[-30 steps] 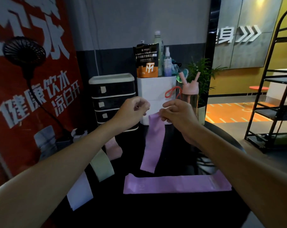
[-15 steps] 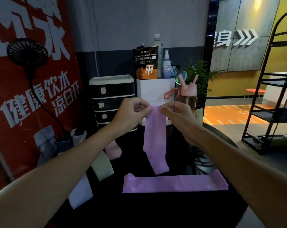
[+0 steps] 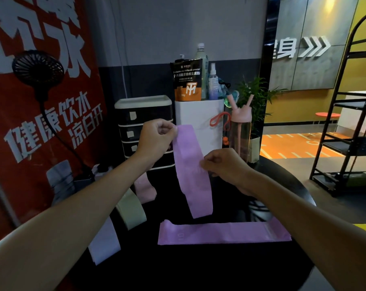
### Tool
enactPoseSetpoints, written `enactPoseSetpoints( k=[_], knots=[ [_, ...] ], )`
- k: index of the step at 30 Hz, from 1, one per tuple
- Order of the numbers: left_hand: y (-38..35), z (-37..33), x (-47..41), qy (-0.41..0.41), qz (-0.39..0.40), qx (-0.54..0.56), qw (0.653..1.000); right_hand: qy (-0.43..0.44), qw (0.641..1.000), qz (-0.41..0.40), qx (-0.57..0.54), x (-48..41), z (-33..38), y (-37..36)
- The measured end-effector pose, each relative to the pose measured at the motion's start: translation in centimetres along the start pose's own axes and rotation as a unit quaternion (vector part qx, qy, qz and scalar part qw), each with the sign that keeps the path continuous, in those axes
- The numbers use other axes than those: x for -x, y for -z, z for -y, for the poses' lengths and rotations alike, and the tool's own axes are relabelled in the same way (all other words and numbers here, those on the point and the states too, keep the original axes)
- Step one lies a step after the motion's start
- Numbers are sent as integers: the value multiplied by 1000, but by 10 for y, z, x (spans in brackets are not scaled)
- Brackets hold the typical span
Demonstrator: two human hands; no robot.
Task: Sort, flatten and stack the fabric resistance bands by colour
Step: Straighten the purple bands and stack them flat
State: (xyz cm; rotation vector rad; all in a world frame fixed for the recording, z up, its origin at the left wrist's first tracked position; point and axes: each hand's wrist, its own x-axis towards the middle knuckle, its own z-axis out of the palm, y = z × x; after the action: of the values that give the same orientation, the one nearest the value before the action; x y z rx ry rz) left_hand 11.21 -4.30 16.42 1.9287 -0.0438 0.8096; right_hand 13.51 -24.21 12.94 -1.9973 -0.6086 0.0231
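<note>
Fabric, soft and matte, forms the hanging purple band (image 3: 191, 169), a long flat strip held above the round black table (image 3: 199, 269). The left hand (image 3: 154, 139) pinches its top corner in curled fingers, and the right hand (image 3: 224, 166) pinches its right edge midway down. There are two purple bands: the second purple band (image 3: 220, 233) lies flattened across the table below. One pink band (image 3: 144, 187), one pale green band (image 3: 130, 208) and one whitish band (image 3: 103, 244) sit at the left, partly hidden by the left forearm.
</note>
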Motion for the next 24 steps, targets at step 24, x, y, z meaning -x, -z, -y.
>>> enactPoseSetpoints(
  k=[24],
  knots=[
    [-6,-11,13,-60,45,-5,997,-13,985,-42,-169,-2,14,6]
  ],
)
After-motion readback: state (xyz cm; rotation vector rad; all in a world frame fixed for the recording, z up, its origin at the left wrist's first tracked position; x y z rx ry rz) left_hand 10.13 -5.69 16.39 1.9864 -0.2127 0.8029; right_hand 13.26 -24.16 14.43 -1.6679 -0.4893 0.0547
